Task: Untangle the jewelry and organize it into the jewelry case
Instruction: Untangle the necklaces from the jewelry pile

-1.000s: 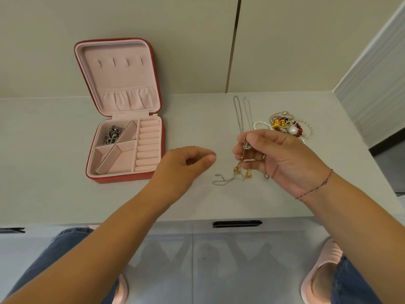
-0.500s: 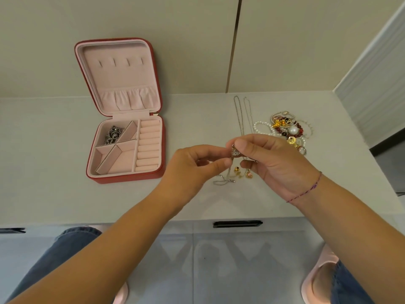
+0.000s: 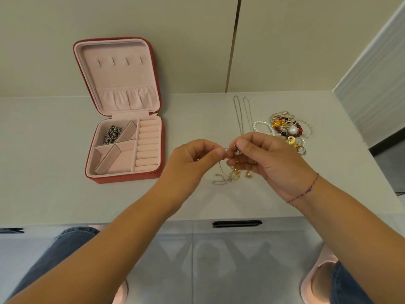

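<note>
Since a second ago my left hand (image 3: 192,159) has crossed in from mid-frame to meet my right hand (image 3: 269,159), and both have lifted the knot slightly, just right of centre. Each hand is closed in a pinch on the tangled chains (image 3: 228,175). The left thumb and forefinger nip a thin strand. The right fingertips nip a small silvery charm (image 3: 237,151), with the other fingers curled beneath. Loose ends and gold bits trail down onto the table (image 3: 43,150) below my hands.

I reckon the knot wants loosening, not pulling. I should keep the pinches light, spread the loops sideways and feed the charm back through. A hard tug would likely tighten such fine links.

At upper left the jewelry case (image 3: 125,178) stands open, its lid (image 3: 118,73) leaning back against the wall. A dark silver piece (image 3: 112,132) lies in the upper-left compartment. The other divided sections and the ring rolls (image 3: 148,145) show only pink lining, and I see nothing on the lid's hooks or in its pocket.

The waiting pile of jewelry (image 3: 287,130) sits right of my hands, with two silver chains (image 3: 238,115) laid out straight beside it.
</note>
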`<action>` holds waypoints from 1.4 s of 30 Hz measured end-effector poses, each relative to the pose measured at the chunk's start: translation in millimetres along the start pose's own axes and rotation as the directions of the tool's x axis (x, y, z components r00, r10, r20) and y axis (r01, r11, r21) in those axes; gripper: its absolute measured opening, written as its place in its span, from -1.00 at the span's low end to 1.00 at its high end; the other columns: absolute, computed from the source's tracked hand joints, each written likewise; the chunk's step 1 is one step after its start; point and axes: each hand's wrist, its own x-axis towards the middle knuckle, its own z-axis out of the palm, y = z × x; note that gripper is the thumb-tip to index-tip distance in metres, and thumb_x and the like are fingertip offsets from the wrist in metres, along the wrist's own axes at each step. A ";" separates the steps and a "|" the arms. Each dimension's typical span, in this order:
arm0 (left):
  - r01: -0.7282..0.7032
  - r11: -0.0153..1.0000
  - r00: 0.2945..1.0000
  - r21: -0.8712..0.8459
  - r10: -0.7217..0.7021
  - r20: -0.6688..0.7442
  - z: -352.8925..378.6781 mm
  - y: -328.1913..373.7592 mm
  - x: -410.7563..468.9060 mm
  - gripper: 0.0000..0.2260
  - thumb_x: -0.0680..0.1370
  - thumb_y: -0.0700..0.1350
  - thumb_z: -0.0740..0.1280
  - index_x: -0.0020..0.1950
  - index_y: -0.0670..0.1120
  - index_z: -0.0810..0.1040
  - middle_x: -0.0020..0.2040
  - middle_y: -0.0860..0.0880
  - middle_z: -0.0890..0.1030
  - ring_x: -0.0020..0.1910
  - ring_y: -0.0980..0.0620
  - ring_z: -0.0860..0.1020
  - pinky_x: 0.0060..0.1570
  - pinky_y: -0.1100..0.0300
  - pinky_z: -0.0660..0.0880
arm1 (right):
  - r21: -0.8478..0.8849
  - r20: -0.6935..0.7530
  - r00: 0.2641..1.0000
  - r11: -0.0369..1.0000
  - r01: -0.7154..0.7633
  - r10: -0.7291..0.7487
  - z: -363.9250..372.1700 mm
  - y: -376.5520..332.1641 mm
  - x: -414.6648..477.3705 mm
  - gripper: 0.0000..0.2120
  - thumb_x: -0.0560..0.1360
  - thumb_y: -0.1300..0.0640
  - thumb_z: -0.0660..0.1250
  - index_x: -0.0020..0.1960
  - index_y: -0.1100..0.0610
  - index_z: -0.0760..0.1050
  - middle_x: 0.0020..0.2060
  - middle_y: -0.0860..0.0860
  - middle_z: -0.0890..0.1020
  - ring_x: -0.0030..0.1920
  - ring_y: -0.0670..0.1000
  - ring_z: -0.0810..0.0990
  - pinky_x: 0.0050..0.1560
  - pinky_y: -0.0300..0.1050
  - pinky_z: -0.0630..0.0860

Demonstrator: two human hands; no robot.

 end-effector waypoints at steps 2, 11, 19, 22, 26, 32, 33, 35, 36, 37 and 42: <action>0.028 0.999 1.000 -0.034 -0.028 0.010 0.0 -0.9 1.2 -0.86 0.58 -0.13 0.27 -0.05 -0.13 0.61 -0.09 -0.05 0.69 -0.07 0.09 0.62 0.04 0.30 0.52 | -0.037 -0.015 1.000 0.999 -0.004 0.004 1.2 0.0 -0.6 -0.87 0.53 0.19 0.27 -0.07 0.20 0.58 -0.24 0.06 0.67 -0.20 0.03 0.64 -0.02 -0.10 0.59; 0.047 0.987 0.999 -0.151 -0.046 0.007 -3.4 0.1 3.2 -0.84 0.61 -0.18 0.20 -0.10 -0.11 0.54 -0.25 -0.03 0.63 -0.22 0.05 0.59 -0.02 0.19 0.55 | -0.067 0.076 0.994 0.995 -0.076 0.081 1.4 -1.2 -2.8 -0.78 0.37 0.14 0.39 -0.01 0.20 0.61 -0.23 0.11 0.70 -0.23 0.03 0.67 -0.06 -0.10 0.60; 0.078 0.969 0.997 -0.234 -0.074 0.027 -3.9 1.7 3.3 -0.81 0.63 -0.21 0.13 -0.11 -0.16 0.50 -0.14 -0.13 0.67 -0.11 -0.03 0.63 0.08 0.08 0.56 | -0.158 0.004 0.999 0.987 -0.042 0.043 -2.3 2.6 -0.9 -0.91 0.42 0.25 0.41 -0.13 0.09 0.64 -0.20 0.06 0.71 -0.16 -0.05 0.66 -0.13 -0.22 0.56; 0.089 0.962 0.996 -0.258 -0.081 0.040 -3.3 2.6 3.2 -0.80 0.63 -0.23 0.10 -0.14 -0.15 0.46 -0.08 -0.17 0.69 -0.03 -0.10 0.64 0.11 0.05 0.54 | -0.187 -0.032 0.999 0.982 -0.016 0.010 -4.0 3.3 -0.1 -0.90 0.40 0.22 0.43 -0.16 0.04 0.65 -0.27 -0.06 0.68 -0.22 -0.18 0.59 -0.14 -0.30 0.48; 0.100 0.961 0.994 -0.256 -0.087 0.059 -1.6 3.6 1.8 -0.80 0.62 -0.23 0.07 -0.11 -0.19 0.44 -0.07 -0.16 0.70 0.00 -0.06 0.65 0.15 0.06 0.52 | -0.176 -0.024 1.000 0.984 -0.001 -0.004 -2.9 2.8 -0.8 -0.89 0.40 0.23 0.44 -0.17 0.03 0.66 -0.28 -0.06 0.67 -0.24 -0.18 0.58 -0.16 -0.32 0.47; 0.102 0.982 0.994 -0.161 -0.093 0.061 -0.3 1.6 0.6 -0.76 0.63 -0.13 0.15 0.03 -0.29 0.49 -0.08 -0.12 0.70 -0.01 -0.03 0.64 0.13 0.09 0.53 | -0.164 -0.041 0.999 0.986 -0.015 0.008 -2.3 2.0 0.3 -0.88 0.44 0.23 0.39 -0.20 0.04 0.65 -0.24 0.02 0.68 -0.17 -0.08 0.59 0.02 -0.10 0.52; 0.107 0.980 0.993 -0.169 -0.096 0.073 0.5 2.4 -0.3 -0.79 0.60 -0.10 0.20 0.01 -0.24 0.50 -0.08 -0.13 0.70 -0.02 -0.03 0.64 0.12 0.10 0.52 | -0.152 -0.039 0.999 0.988 -0.019 0.014 -1.7 1.6 0.7 -0.87 0.46 0.24 0.37 -0.19 0.06 0.64 -0.25 0.02 0.67 -0.18 -0.07 0.60 0.03 -0.09 0.52; 0.106 0.983 0.992 -0.153 -0.093 0.090 1.3 3.4 -1.4 -0.79 0.50 -0.03 0.31 -0.03 -0.18 0.51 -0.10 -0.13 0.70 -0.05 -0.02 0.65 0.09 0.13 0.52 | -0.136 -0.028 0.999 0.991 -0.019 0.015 -1.0 1.1 0.4 -0.89 0.48 0.27 0.34 -0.16 0.12 0.61 -0.27 0.03 0.67 -0.20 -0.05 0.62 0.01 -0.08 0.53; 0.104 0.984 0.991 -0.142 -0.091 0.094 1.4 3.1 -1.5 -0.80 0.47 -0.04 0.35 -0.04 -0.16 0.51 -0.13 -0.12 0.70 -0.08 -0.01 0.65 0.05 0.17 0.53 | -0.131 -0.022 1.000 0.991 -0.016 0.013 -0.9 1.1 0.2 -0.90 0.48 0.27 0.33 -0.15 0.14 0.60 -0.26 0.07 0.68 -0.18 -0.02 0.62 0.01 -0.06 0.54; 0.103 0.985 0.991 -0.140 -0.090 0.096 1.3 2.6 -1.3 -0.83 0.46 -0.09 0.38 -0.04 -0.15 0.52 -0.17 -0.11 0.69 -0.13 0.02 0.65 -0.02 0.23 0.54 | -0.125 -0.016 1.000 0.992 -0.012 0.010 -1.0 1.1 -0.4 -0.92 0.48 0.27 0.34 -0.14 0.16 0.60 -0.24 0.11 0.68 -0.16 0.03 0.63 0.02 -0.03 0.54; 0.099 0.993 0.989 -0.061 -0.091 0.120 0.4 0.6 -1.4 -0.84 0.47 -0.20 0.41 0.05 -0.11 0.58 -0.34 0.04 0.60 -0.27 0.13 0.57 -0.13 0.36 0.50 | -0.092 0.002 1.000 0.996 -0.004 0.005 -1.5 0.5 -1.0 -0.96 0.44 0.27 0.38 -0.13 0.17 0.59 -0.27 0.12 0.68 -0.28 -0.01 0.63 -0.11 -0.13 0.58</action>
